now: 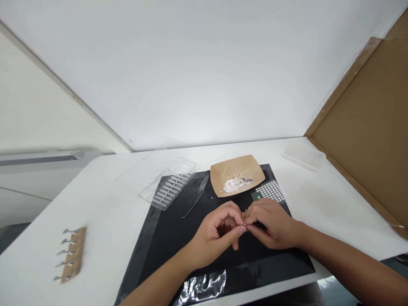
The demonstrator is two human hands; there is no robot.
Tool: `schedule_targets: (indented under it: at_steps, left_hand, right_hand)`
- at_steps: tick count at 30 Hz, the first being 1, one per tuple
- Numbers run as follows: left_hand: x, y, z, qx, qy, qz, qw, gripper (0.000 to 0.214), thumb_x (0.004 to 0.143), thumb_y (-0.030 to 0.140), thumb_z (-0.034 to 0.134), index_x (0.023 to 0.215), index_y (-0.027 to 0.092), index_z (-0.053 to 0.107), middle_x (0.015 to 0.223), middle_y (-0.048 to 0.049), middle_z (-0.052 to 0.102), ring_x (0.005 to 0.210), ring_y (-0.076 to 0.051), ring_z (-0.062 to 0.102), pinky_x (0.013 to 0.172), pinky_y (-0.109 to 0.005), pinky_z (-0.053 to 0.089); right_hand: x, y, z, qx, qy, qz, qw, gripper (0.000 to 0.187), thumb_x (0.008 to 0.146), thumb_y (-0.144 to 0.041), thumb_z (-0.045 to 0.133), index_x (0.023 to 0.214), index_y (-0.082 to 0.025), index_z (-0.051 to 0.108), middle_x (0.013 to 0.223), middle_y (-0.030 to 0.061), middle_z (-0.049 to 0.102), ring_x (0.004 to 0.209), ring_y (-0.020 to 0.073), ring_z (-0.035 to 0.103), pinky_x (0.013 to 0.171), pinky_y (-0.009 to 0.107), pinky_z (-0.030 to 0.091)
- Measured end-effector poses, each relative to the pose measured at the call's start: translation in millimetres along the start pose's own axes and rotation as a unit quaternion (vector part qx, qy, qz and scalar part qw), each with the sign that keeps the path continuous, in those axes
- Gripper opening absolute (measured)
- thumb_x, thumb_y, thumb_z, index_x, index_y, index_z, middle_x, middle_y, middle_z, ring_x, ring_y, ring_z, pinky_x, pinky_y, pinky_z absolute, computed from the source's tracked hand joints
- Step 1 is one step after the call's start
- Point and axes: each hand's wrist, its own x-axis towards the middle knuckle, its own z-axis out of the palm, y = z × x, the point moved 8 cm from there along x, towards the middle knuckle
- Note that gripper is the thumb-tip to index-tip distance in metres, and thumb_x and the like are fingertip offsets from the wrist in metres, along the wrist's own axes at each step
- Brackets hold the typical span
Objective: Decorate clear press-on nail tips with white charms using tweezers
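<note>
Our two hands meet over the middle of the black mat (pixel 165 238), which lies on the white desk (pixel 105 199). Our left hand (pixel 216 236) has thumb and forefinger pinched together on a tiny piece (pixel 244 224). Our right hand (pixel 270 225) closes its fingertips on the same piece from the other side, so the two hands touch there. The piece is too small for us to tell what it is.

We judge it to be nearly weightless and easy to lose. It would probably slip or flick away under a hard squeeze, so a light fingertip pinch at its edges suits it best.

Just beyond the hands sits a brown paper tray (pixel 219 172) with a heap of white bits (pixel 234 185), and to its right a sheet of white dots (pixel 270 190). A clear plastic tray (pixel 168 187) lies at the mat's far left corner. Well apart, at the near left of the desk, lies a wooden strip with metal clips (pixel 72 255).
</note>
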Motion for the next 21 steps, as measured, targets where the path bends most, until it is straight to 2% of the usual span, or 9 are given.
schedule_targets:
  at_steps: [3, 8, 14, 21]
  left_hand:
    - [-1, 7, 0.1, 0.037, -0.006, 0.025, 0.999, 0.017, 0.102, 0.029, 0.066, 0.094, 0.015, 0.062, 0.103, -0.0025, 0.053, 0.063, -0.006, 0.067, 0.059, -0.021, 0.052]
    - [-4, 13, -6.0, 0.085, 0.035, 0.063, 0.994, 0.014, 0.103, 0.027, 0.064, 0.094, 0.015, 0.066, 0.108, -0.0053, 0.057, 0.059, -0.006, 0.068, 0.055, -0.02, 0.051]
    - [-7, 17, -8.4, 0.16, 0.062, 0.104, 0.98, 0.011, 0.102, 0.022, 0.064, 0.093, 0.015, 0.067, 0.102, -0.0061, 0.065, 0.053, -0.005, 0.066, 0.053, -0.019, 0.05]
    - [-7, 22, -6.9, 0.188, 0.054, 0.1, 0.976, 0.011, 0.101, 0.02, 0.063, 0.092, 0.015, 0.065, 0.099, -0.0062, 0.069, 0.049, -0.004, 0.062, 0.053, -0.019, 0.051]
  right_hand:
    - [1, -3, -1, -0.009, 0.007, -0.018, 1.0, 0.003, 0.105, -0.023, 0.059, 0.102, -0.024, 0.057, 0.088, 0.0, 0.073, 0.077, 0.0153, 0.067, 0.07, 0.03, 0.047]
    - [3, -5, -6, -0.017, 0.026, -0.021, 0.999, 0.002, 0.105, -0.022, 0.059, 0.106, -0.023, 0.058, 0.09, 0.001, 0.075, 0.078, 0.0159, 0.069, 0.071, 0.031, 0.049]
    - [2, -4, -7, -0.025, 0.028, -0.011, 0.999, 0.001, 0.106, -0.023, 0.06, 0.106, -0.023, 0.059, 0.088, 0.0005, 0.075, 0.075, 0.0156, 0.068, 0.07, 0.031, 0.048]
    - [1, -5, -6, -0.037, 0.02, -0.016, 0.999, 0.004, 0.106, -0.024, 0.059, 0.102, -0.023, 0.059, 0.086, -0.0001, 0.074, 0.075, 0.0155, 0.067, 0.069, 0.031, 0.045]
